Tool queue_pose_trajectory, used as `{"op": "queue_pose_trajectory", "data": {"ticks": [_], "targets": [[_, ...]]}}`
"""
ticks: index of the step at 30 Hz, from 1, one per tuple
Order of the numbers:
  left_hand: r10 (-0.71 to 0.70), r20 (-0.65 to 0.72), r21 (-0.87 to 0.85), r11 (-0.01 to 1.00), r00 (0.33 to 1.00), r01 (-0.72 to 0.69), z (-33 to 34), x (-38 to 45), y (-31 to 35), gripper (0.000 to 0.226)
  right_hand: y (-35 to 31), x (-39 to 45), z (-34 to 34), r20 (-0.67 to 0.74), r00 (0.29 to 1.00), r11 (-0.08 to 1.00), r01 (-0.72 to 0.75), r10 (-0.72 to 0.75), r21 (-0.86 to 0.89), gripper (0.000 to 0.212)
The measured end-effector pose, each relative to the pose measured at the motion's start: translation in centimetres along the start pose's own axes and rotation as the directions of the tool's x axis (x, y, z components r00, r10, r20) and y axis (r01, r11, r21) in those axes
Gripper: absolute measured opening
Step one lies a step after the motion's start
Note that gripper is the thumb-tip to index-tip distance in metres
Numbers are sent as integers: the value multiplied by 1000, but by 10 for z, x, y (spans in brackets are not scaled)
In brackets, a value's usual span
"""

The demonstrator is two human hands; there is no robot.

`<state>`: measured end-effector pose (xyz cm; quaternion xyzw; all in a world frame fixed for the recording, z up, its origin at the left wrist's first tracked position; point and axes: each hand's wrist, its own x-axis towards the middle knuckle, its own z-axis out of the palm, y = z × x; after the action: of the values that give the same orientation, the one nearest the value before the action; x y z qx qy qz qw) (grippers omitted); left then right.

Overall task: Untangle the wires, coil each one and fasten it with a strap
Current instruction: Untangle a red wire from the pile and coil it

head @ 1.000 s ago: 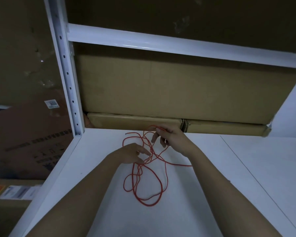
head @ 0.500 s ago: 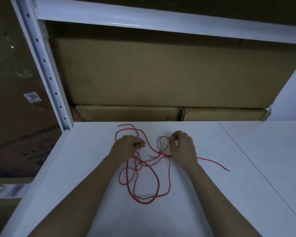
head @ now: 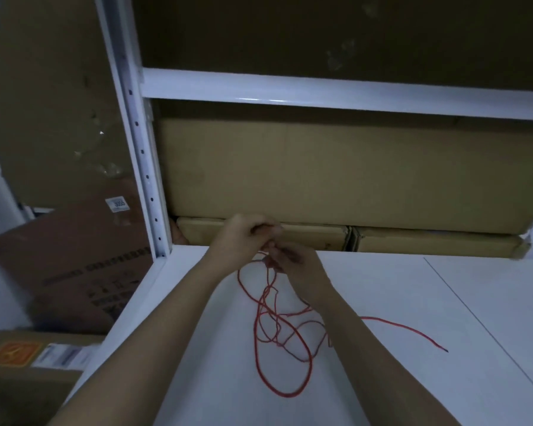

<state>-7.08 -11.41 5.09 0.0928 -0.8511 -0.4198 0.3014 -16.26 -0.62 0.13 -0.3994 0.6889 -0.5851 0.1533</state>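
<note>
The thin red wire [head: 285, 330] hangs in tangled loops onto the white shelf surface [head: 413, 302], lifted so the knots fall open. Left hand [head: 243, 238] and right hand [head: 296, 269] both pinch its upper strands close together, seemingly to tease crossings apart.

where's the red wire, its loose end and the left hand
red wire [head: 285, 394]: head view, bottom of the big loop lying on the shelf
loose end [head: 446, 351]: head view, dark tip at far right
left hand [head: 243, 238]: head view, back of the hand

Both hands [head: 243, 238] [head: 296, 269] raised, fingers seemingly pinched.
</note>
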Motion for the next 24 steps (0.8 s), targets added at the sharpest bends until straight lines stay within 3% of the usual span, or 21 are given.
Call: {"op": "queue_pose_trajectory", "data": {"ticks": [4,6,12,15,18,24], "targets": [[-21,206,-69,997,978,36,-28,-11,27,23,-27,13,-15,-140,984,994,103,-106,-26,12],[-56,245,-58,996,968,72,-36,-14,40,30,-45,17,-21,-149,976,986,147,-159,-83,9],[-108,-112,-50,993,988,103,-37,-5,68,13,-83,28,-26,-61,947,936,299,-315,-187,13],[-176,-31,-106,979,984,172,-45,-1,73,18,-108,34,-32,-111,914,920,384,-391,-73,13],[-113,134,-283,948,985,148,-48,-5,82,27,-125,38,-37,-107,873,880,469,-475,-80,11],[0,-16,-640,768,1000,-10,-52,1,101,36,-107,34,-28,42,904,900,428,-426,-85,20]]}}
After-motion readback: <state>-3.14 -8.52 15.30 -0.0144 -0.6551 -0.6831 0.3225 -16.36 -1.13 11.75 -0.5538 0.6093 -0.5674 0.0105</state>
